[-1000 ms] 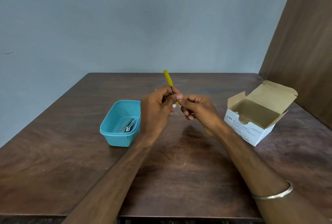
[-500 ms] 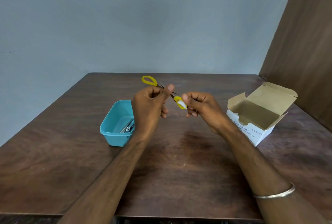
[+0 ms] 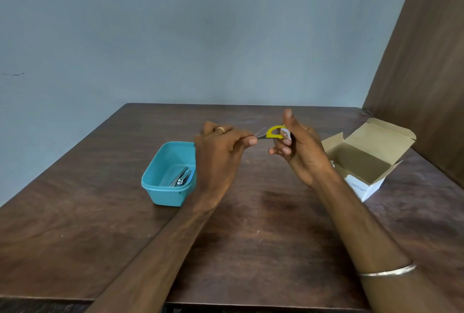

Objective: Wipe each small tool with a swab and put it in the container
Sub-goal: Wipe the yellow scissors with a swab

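Observation:
Small scissors with yellow handles hang in the air above the table's middle. My left hand pinches them at the blade end, with most of the blades hidden behind its fingers. My right hand holds a white swab against the yellow handle loop, its thumb raised. A teal plastic container stands on the table just left of my left hand, with metal tools lying inside it.
An open cardboard swab box stands at the right of the brown wooden table, close to a brown wall panel. A grey wall runs behind the table's far edge.
The scissors have turned so the yellow handle now points right into my right hand. My right hand moved up and right with the swab; my left hand shifted slightly right.

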`<move>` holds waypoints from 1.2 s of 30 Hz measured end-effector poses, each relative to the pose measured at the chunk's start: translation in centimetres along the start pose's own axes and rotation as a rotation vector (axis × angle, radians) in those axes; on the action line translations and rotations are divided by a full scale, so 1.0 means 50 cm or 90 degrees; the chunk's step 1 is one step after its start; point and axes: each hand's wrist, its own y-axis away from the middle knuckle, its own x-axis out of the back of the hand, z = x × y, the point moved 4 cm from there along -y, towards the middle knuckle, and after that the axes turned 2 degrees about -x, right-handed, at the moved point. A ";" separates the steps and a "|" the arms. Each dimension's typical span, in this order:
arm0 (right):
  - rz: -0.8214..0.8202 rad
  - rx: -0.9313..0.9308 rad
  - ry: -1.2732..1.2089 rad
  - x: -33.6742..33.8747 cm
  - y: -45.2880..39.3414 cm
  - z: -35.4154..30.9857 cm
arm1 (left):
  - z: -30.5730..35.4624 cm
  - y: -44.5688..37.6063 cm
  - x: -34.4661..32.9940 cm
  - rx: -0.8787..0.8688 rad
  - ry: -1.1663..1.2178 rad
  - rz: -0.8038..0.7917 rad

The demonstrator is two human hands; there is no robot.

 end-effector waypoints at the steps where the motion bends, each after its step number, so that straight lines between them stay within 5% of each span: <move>1: -0.002 -0.005 -0.023 -0.001 0.000 0.000 | 0.002 0.002 -0.003 0.007 0.015 -0.013; 13: -0.052 -0.038 -0.147 -0.027 0.003 0.019 | 0.006 0.021 -0.038 0.250 0.322 -0.156; 20: 0.001 0.020 -0.072 -0.016 -0.001 0.023 | 0.020 0.027 -0.043 0.343 0.493 -0.174; 25: 0.113 0.044 -0.021 0.012 -0.003 0.016 | 0.005 0.024 -0.036 0.353 0.461 -0.107; 36: 0.077 0.058 0.128 -0.005 0.005 0.022 | -0.016 0.028 -0.046 0.269 0.273 -0.115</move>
